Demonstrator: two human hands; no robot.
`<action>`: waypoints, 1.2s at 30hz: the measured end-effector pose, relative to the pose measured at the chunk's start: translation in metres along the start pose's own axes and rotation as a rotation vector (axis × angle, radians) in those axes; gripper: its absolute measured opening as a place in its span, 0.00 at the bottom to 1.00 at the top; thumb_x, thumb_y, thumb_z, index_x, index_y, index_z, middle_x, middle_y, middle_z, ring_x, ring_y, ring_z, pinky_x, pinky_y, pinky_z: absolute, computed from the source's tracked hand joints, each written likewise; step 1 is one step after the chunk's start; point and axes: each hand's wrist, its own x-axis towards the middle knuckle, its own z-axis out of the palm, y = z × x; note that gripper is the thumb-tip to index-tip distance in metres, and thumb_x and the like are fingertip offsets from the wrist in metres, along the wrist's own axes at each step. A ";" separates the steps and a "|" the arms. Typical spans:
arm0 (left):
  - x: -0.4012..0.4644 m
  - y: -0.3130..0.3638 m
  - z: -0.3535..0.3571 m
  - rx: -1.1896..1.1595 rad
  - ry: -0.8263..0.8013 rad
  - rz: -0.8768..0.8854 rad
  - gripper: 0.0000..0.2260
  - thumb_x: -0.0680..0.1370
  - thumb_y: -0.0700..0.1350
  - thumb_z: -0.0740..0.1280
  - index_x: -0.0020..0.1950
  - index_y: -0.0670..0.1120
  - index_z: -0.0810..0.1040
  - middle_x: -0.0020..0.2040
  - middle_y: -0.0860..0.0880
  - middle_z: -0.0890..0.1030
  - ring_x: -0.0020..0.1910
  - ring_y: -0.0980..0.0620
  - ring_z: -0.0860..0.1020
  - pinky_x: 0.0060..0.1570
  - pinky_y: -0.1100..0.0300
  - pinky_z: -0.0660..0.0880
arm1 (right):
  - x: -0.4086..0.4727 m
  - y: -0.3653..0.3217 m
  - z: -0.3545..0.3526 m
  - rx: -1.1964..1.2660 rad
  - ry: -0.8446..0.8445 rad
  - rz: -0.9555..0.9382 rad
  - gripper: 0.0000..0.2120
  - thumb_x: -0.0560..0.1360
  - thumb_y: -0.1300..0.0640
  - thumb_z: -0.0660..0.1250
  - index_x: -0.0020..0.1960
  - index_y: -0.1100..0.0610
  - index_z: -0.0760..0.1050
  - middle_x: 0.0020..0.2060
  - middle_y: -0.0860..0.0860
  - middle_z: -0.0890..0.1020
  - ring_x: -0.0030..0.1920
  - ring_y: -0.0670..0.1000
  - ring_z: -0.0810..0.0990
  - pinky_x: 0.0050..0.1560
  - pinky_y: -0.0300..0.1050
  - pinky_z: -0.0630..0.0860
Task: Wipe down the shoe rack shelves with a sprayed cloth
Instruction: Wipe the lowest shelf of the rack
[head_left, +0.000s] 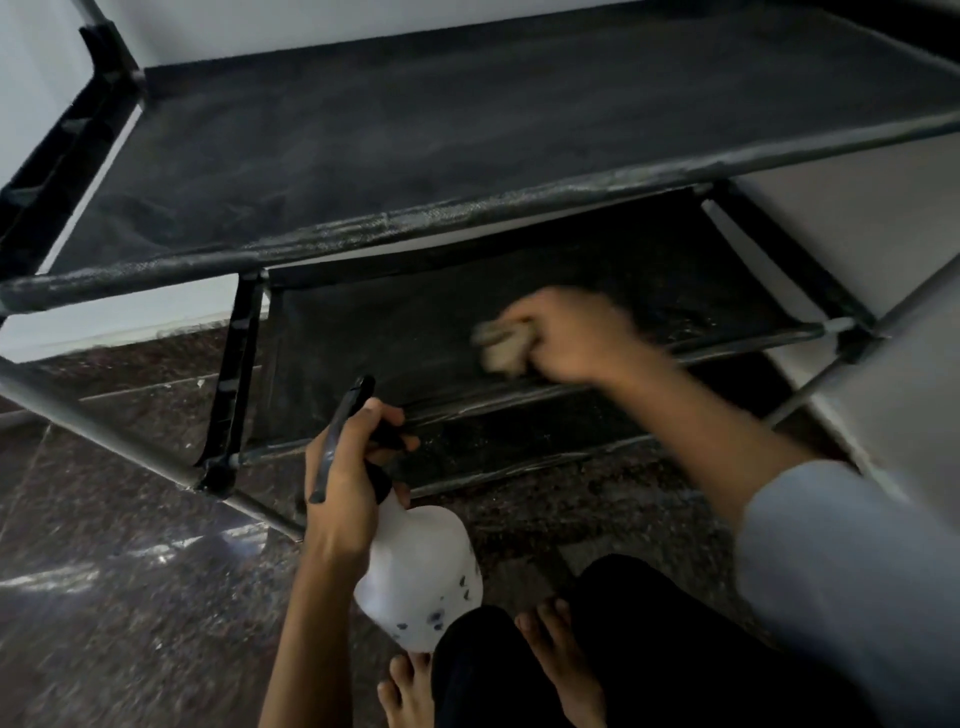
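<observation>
On a dark speckled floor, the right hand presses a bunched cloth onto the shoe rack's middle shelf. The left hand grips the spray bottle. Best to sweep edge to edge, overlapping passes.

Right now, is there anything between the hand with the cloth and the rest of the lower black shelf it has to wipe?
Nothing visible does. The right hand presses the crumpled beige cloth on the lower black fabric shelf, which lies bare to its left. The left hand holds the white spray bottle in front of the rack, off the shelf.
</observation>
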 end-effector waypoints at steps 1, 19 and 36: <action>0.000 0.000 0.001 -0.018 0.019 -0.009 0.14 0.74 0.57 0.62 0.38 0.49 0.81 0.36 0.49 0.81 0.39 0.46 0.79 0.21 0.58 0.70 | 0.001 -0.024 0.014 0.019 -0.016 -0.122 0.16 0.74 0.54 0.67 0.60 0.40 0.76 0.57 0.48 0.81 0.57 0.53 0.79 0.52 0.45 0.73; 0.003 0.010 0.012 0.010 0.074 -0.105 0.16 0.71 0.59 0.63 0.35 0.47 0.78 0.40 0.43 0.80 0.39 0.47 0.79 0.24 0.57 0.71 | -0.006 0.087 -0.026 -0.114 0.394 0.482 0.14 0.73 0.58 0.65 0.58 0.54 0.78 0.54 0.57 0.80 0.55 0.60 0.79 0.51 0.49 0.76; 0.004 0.013 0.023 0.034 0.159 -0.131 0.13 0.77 0.52 0.62 0.41 0.46 0.81 0.43 0.49 0.84 0.39 0.51 0.80 0.28 0.61 0.76 | 0.028 0.091 -0.006 -0.222 0.315 0.415 0.16 0.78 0.56 0.59 0.64 0.53 0.74 0.63 0.58 0.69 0.60 0.62 0.71 0.57 0.52 0.69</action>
